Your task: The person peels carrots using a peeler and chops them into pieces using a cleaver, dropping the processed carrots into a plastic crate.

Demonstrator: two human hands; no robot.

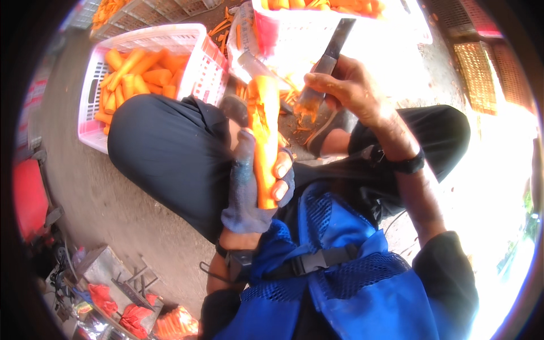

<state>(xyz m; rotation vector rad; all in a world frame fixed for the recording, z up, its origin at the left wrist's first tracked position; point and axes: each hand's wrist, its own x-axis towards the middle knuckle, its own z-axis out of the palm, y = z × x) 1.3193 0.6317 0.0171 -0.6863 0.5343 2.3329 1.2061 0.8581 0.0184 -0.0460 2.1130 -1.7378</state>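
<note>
My left hand (259,178), in a dark fingerless glove, holds a large peeled carrot (267,157) upright in the picture; a rough, broken patch runs down its upper part. My bare right hand (348,87) is closed around a flat metal tool with a dark, blade-like end (340,38), to the right of the carrot. Orange carrot scraps cling to the tool's lower end (309,102). Carrot peelings (304,125) lie on the ground between my shoes.
A white and pink plastic crate (153,32) of peeled carrots stands beyond my left knee. Another crate (272,32) with carrots is ahead, partly washed out by glare. Woven-sided crates (476,78) stand at the right. A red object (29,199) and clutter are at the left.
</note>
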